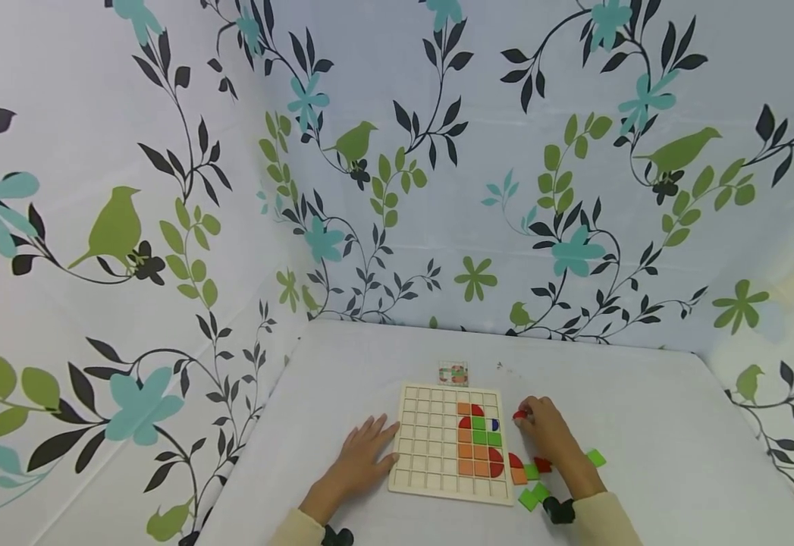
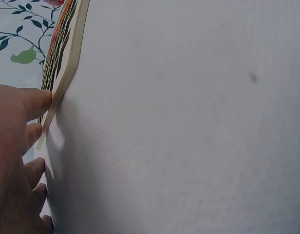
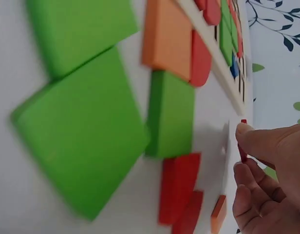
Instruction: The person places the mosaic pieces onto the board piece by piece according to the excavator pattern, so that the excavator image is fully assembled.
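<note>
A pale wooden grid board lies on the white table, its right-hand cells partly filled with orange, red and green pieces and one blue-and-white piece. My left hand rests flat at the board's left side, fingers spread; in the left wrist view the thumb and a finger touch the board's edge. Just off the board's right edge, my right hand pinches a small red tile between thumb and fingers. The tile is seen edge-on in the right wrist view, so its full shape is hidden.
Loose pieces lie right of the board: green squares, an orange square, red pieces and a green piece beyond the right wrist. A small patterned card sits behind the board. Patterned cloth surrounds the table.
</note>
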`<state>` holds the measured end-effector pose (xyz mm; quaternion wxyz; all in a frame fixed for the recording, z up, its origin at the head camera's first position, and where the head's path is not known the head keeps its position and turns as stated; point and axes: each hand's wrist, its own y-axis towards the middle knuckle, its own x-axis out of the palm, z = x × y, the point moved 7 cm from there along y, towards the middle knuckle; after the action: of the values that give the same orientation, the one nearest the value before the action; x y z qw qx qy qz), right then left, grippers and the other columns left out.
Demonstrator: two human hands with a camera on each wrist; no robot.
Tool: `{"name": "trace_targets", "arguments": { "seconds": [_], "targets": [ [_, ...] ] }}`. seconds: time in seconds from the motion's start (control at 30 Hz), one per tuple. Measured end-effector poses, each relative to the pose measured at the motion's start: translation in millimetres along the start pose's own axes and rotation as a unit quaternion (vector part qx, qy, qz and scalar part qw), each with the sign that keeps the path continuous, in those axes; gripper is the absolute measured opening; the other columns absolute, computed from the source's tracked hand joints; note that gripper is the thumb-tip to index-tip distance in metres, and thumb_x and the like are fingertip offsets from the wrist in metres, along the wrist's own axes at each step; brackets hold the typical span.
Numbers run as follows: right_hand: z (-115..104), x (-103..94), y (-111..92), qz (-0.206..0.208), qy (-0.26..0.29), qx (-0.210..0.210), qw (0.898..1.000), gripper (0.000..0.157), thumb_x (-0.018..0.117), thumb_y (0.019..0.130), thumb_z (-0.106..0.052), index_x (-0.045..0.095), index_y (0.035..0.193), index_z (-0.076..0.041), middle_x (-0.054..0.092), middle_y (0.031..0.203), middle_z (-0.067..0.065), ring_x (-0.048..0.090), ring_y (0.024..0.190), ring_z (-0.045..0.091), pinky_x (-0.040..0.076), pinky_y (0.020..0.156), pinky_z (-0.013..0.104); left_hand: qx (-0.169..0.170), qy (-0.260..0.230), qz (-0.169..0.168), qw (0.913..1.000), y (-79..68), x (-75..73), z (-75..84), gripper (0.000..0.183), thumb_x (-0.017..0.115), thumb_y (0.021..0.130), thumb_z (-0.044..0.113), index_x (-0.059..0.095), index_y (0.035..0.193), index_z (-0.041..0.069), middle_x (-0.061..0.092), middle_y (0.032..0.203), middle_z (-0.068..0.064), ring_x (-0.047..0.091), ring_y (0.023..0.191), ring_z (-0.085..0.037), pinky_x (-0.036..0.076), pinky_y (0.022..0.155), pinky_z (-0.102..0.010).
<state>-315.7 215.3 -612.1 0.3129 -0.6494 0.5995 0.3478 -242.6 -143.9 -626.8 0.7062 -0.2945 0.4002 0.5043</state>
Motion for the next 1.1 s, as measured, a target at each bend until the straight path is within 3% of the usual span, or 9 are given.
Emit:
{"name": "trace_targets", "arguments": {
  "seconds": [0.3, 0.47, 0.63, 0.87, 1.1],
  "targets": [
    [-41, 2.1, 16, 0.021, 0.025, -0.027, 0.999, 0.023, 0.074, 0.099, -0.011, 0.069, 0.118, 0.002, 0.062, 0.112, 0.016, 0.060, 0.095, 0.025, 0.058, 0.088, 0.045, 0.001, 0.003, -0.005, 1.0000, 0.0, 1.7, -1.1, 0.061, 0.060, 0.106, 0.040, 0.046, 0.160, 0.017, 0.035, 0.170, -0.016, 0.027, 0.158, -0.044, 0.019, 0.126, -0.070],
    [-67, 16.8, 27, -0.004, 0.034, -0.060, 0.998, 0.020, 0.074, 0.100, -0.011, 0.069, 0.115, 0.000, 0.059, 0.108, 0.014, 0.058, 0.087, 0.022, 0.056, 0.077, 0.039, 0.003, 0.003, -0.006, 1.0000, 0.0, 2.3, -2.5, 0.060, 0.060, 0.106, 0.040, 0.046, 0.160, 0.017, 0.035, 0.170, -0.016, 0.027, 0.158, -0.044, 0.019, 0.126, -0.070],
    [-94, 35.1, 31, -0.027, 0.024, -0.107, 0.994, 0.019, 0.074, 0.099, -0.008, 0.069, 0.115, 0.001, 0.058, 0.108, 0.014, 0.054, 0.083, 0.019, 0.054, 0.075, 0.038, 0.003, 0.006, -0.006, 1.0000, 0.4, 3.0, -3.8, 0.061, 0.060, 0.106, 0.040, 0.046, 0.161, 0.017, 0.035, 0.170, -0.016, 0.027, 0.159, -0.043, 0.019, 0.126, -0.069],
    [-122, 54.3, 26, -0.001, -0.033, -0.182, 0.983, 0.016, 0.080, 0.093, -0.008, 0.072, 0.107, -0.003, 0.064, 0.105, 0.012, 0.063, 0.094, 0.029, 0.057, 0.080, 0.053, 0.003, 0.004, -0.006, 1.0000, 0.6, 0.7, -1.7, 0.060, 0.060, 0.106, 0.041, 0.046, 0.160, 0.018, 0.035, 0.170, -0.016, 0.027, 0.158, -0.044, 0.018, 0.126, -0.070],
    [-128, 59.0, 26, -0.018, -0.045, -0.183, 0.982, 0.013, 0.080, 0.095, -0.010, 0.073, 0.105, -0.007, 0.064, 0.107, 0.009, 0.064, 0.098, 0.033, 0.054, 0.080, 0.056, 0.004, 0.008, -0.003, 1.0000, 0.8, 0.8, -1.2, 0.060, 0.060, 0.106, 0.040, 0.047, 0.160, 0.016, 0.036, 0.170, -0.017, 0.028, 0.158, -0.044, 0.019, 0.125, -0.071]
  ]
}}
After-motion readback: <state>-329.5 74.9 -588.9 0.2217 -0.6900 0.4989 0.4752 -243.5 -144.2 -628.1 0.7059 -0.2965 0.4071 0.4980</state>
